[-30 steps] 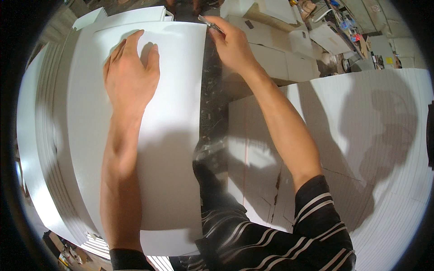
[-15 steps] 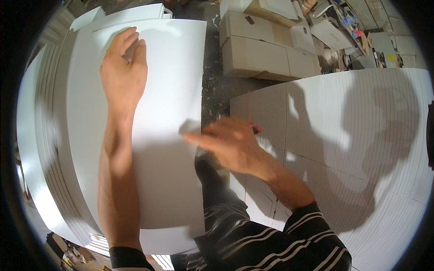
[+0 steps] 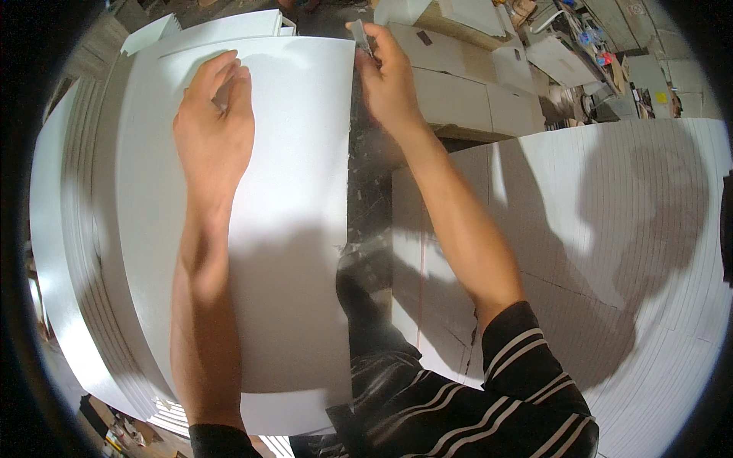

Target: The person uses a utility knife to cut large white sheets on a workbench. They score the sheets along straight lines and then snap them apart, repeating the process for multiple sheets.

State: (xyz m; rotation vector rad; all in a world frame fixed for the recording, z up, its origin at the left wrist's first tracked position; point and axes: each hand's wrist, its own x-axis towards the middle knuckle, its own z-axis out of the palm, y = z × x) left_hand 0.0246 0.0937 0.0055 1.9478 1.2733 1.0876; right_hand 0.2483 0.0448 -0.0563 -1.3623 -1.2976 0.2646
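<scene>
No words or numbers can be read anywhere. Well beyond the right hand point(image 3: 385, 88), off to its right, a small yellow patch point(image 3: 661, 98) stands on a pale upright surface point(image 3: 649, 79), too small to show whether it bears print; farther out the same way, a small faint mark point(image 3: 635, 10) on a pale panel point(image 3: 660, 19) is too blurred to make out.
</scene>
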